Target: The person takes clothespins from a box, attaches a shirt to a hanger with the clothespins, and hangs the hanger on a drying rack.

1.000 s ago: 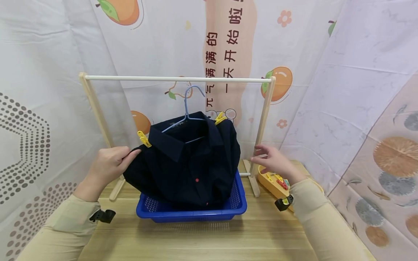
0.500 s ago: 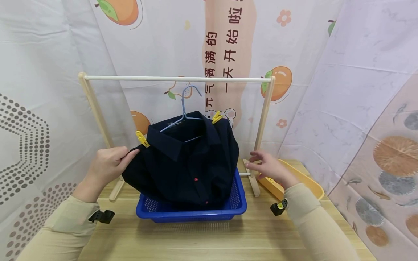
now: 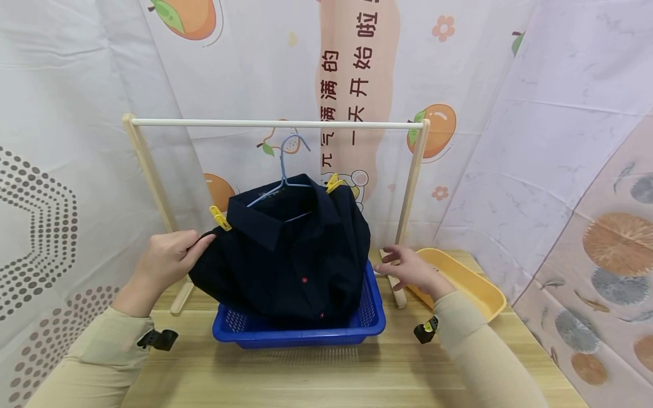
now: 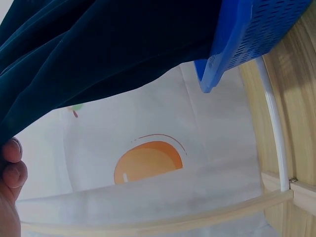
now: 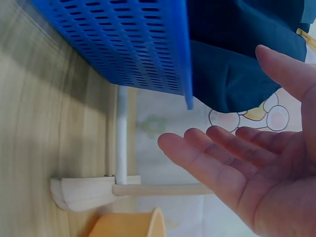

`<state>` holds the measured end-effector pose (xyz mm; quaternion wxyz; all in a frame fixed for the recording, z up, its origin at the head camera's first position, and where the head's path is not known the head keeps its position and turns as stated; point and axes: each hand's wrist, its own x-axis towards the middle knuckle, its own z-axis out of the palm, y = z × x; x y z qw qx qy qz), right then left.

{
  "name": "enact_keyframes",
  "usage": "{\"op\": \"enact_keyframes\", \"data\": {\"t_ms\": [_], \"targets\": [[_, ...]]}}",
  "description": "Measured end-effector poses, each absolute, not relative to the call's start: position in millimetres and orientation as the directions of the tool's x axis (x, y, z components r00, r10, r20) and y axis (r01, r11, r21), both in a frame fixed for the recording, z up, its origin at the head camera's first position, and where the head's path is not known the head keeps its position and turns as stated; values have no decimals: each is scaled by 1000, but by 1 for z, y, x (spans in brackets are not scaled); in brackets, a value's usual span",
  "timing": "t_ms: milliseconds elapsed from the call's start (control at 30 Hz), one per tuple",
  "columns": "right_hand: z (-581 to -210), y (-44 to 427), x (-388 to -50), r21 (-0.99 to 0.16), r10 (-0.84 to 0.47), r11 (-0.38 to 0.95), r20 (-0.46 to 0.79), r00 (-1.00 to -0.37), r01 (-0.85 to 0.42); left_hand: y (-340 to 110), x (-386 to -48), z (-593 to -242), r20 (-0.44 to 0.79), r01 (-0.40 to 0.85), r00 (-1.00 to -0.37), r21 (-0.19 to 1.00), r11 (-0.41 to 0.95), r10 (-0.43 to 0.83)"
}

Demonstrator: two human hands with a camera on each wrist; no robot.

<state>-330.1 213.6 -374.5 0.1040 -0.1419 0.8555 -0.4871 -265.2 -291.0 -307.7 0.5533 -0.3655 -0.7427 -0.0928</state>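
A dark navy shirt [image 3: 285, 260] with red buttons hangs on a blue hanger [image 3: 283, 170], its lower part in the blue basket [image 3: 301, 338]. Yellow clips [image 3: 220, 218] grip both shoulders. The left hand [image 3: 163, 266] pinches the cloth at the shirt's left side; in the left wrist view its fingertips [image 4: 14, 165] hold the dark fabric. Just right of the basket the right hand [image 3: 410, 271] is empty. In the right wrist view, the right hand [image 5: 247, 173] has its fingers extended and thumb apart, separated from the shirt [image 5: 232, 74].
A wooden rack with a white top rail [image 3: 275, 123] stands behind the basket. At the right is a yellow tray [image 3: 471, 283], partly behind the right forearm. Patterned curtains enclose the wooden table [image 3: 306, 377].
The right hand has moved left and slightly down, from over the yellow tray toward the basket, uncovering more of the tray. Shirt and hanger have shifted slightly left, with the left hand still pinching cloth.
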Motion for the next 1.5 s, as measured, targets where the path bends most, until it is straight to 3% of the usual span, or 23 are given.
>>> {"op": "enact_keyframes", "data": {"t_ms": [1500], "targets": [[-416,185,-346,-875,-303,479,-87,-949,-73,-301,-267,-313,892,622,-134,-264,737,432]]}}
